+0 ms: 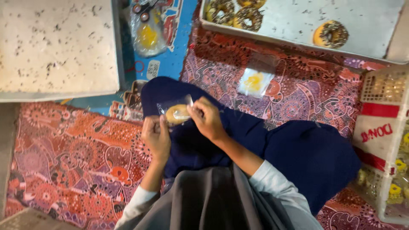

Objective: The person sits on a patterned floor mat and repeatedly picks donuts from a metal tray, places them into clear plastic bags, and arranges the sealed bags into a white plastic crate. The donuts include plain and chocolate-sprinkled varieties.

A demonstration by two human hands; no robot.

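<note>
Patterned red-purple mat across most of frame, dark blue cloth over lap at centre and right. Big metal tray along upper right edge, chocolate-sprinkled doughnuts on it, well apart. Pale speckled board at upper left. White crate at right edge, packed goods inside. Spare clear bags with yellow print on mat just below tray, another at top centre. At frame centre, doughnut in clear bag held over blue cloth. Left hand gripping lower left edge of bag, fingers curled shut on it. Right hand pinching bag mouth, fingertips together on plastic. Looks like bagging step, doughnut mostly seated. Probably needs mouth pulled flat and closed, steady grip on both edges, no squeeze on doughnut.
</note>
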